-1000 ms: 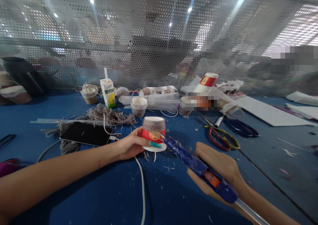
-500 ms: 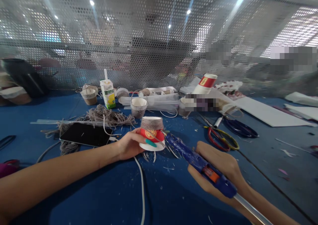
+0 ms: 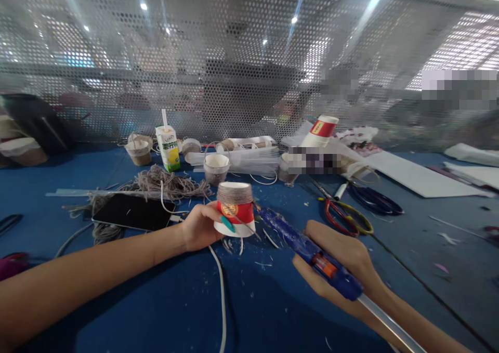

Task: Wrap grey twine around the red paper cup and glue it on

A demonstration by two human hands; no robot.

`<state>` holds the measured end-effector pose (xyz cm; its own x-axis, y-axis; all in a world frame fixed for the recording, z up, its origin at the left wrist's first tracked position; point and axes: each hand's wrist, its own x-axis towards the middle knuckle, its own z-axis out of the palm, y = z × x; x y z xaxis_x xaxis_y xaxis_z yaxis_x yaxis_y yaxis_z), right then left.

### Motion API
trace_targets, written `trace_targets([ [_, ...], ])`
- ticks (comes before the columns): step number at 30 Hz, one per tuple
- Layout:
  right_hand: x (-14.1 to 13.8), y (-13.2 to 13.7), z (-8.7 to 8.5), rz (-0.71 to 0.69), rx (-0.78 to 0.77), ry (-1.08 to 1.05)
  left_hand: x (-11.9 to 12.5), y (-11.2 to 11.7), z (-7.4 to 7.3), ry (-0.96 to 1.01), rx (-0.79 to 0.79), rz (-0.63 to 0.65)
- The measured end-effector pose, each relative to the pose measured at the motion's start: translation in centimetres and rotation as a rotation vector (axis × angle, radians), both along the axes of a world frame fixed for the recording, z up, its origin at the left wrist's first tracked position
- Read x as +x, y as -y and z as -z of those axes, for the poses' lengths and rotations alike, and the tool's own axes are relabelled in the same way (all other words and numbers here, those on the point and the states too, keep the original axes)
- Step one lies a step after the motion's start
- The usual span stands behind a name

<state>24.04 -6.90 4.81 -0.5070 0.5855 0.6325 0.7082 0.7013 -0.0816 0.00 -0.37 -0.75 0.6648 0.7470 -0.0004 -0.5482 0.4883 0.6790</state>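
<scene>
My left hand (image 3: pixel 201 227) is closed around the side of a red and white paper cup (image 3: pixel 244 215). Grey-brown cord (image 3: pixel 235 193) is wound in rows around the cup's upper part, and a loose strand hangs across the red band. In my right hand (image 3: pixel 339 259) is a blue glue gun (image 3: pixel 290 233), with a clear glue stick (image 3: pixel 390 323) coming out of its back end. The gun's nozzle points at the right side of the cup, close to the lowest rows of cord; whether it touches is too small to tell.
Behind the cup stand cord-wrapped cups (image 3: pixel 217 170) and a drink carton (image 3: pixel 168 147) with a straw. A phone (image 3: pixel 134 211) and a heap of cord (image 3: pixel 171 182) lie left. Scissors (image 3: pixel 343 218) lie right, near a white board (image 3: pixel 421 173). A white cable (image 3: pixel 222 301) runs toward me.
The cup in my left hand has shifted slightly left. The nozzle of the glue gun now sits a little farther from the red band, up by the cord's lower edge.
</scene>
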Motion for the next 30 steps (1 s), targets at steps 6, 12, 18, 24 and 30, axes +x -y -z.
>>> trace_targets([
  [6, 0.6, -0.9, 0.3, -0.036, 0.035, 0.038, 0.0, -0.1, 0.1, 0.007, -0.021, -0.002],
  [12, 1.3, -3.0, 0.7, 0.154, 0.058, 0.175, 0.3, -0.3, 0.2, -0.013, -0.074, -0.127],
  [18, 2.4, -5.6, 1.3, 0.445, -0.089, 0.322, 0.7, -0.1, 0.2, -0.058, -0.043, -0.226],
  [24, 3.1, -6.2, 1.1, 0.251, -0.387, 0.259, 0.9, 0.1, 0.2, -0.056, 0.011, -0.178],
  [30, 1.4, -3.2, -0.4, 0.106, -0.063, 0.118, 1.0, 0.4, -0.3, -0.094, -0.001, -0.148],
])
